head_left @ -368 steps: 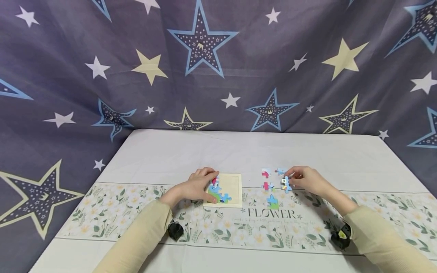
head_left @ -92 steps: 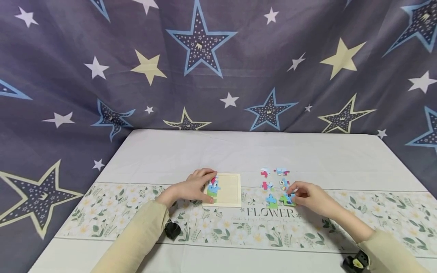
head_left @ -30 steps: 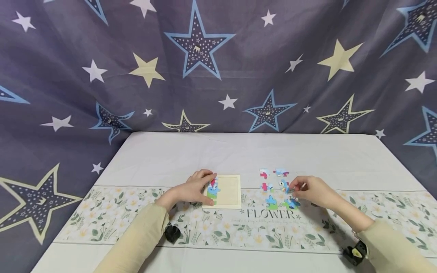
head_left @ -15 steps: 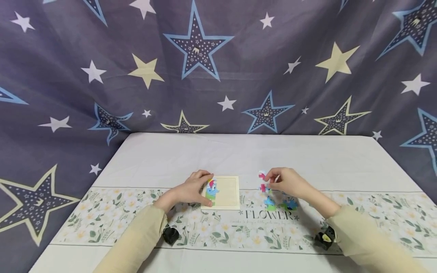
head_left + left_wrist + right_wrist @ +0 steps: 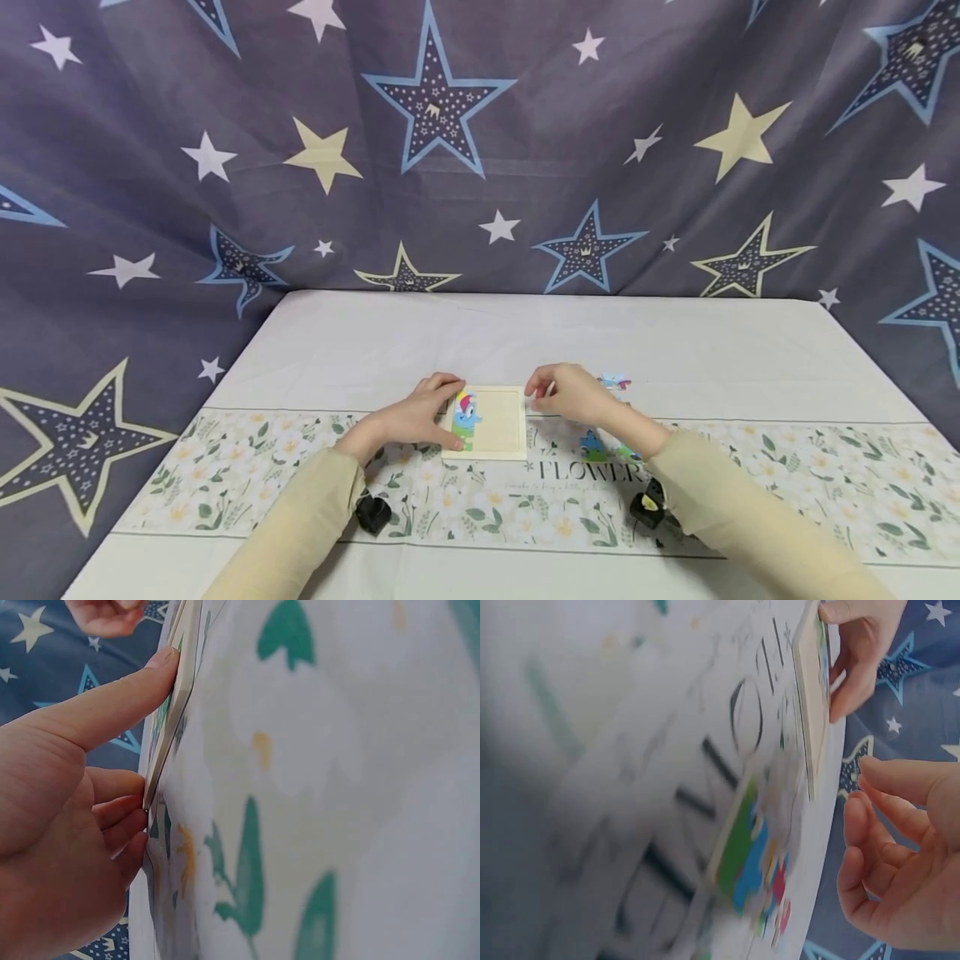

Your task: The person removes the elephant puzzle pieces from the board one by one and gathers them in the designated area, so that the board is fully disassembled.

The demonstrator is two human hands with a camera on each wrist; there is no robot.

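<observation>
A pale wooden puzzle frame (image 5: 501, 455) lies on the table, its left part filled by a picture strip (image 5: 466, 421) of a blue cartoon figure; the rest shows bare wood. My left hand (image 5: 412, 421) holds the frame at its left side, thumb on the near edge and fingers toward the far corner. In the left wrist view the thumb (image 5: 120, 701) presses on the frame's rim. My right hand (image 5: 572, 395) hovers by the frame's right edge, fingers loosely curled, with nothing seen between them in the right wrist view. Loose puzzle pieces (image 5: 592, 446) lie under and beyond my right forearm, some hidden.
Another loose piece (image 5: 615, 382) lies farther back on the white tablecloth (image 5: 390, 342). A floral band with the printed word FLOWER (image 5: 588, 472) crosses the cloth. A dark star-patterned curtain (image 5: 517, 167) hangs behind the table.
A blue piece has left the frame and now lies among the loose pieces. My right hand, lately at those pieces, has moved left to the frame. My left hand stays on the frame.
</observation>
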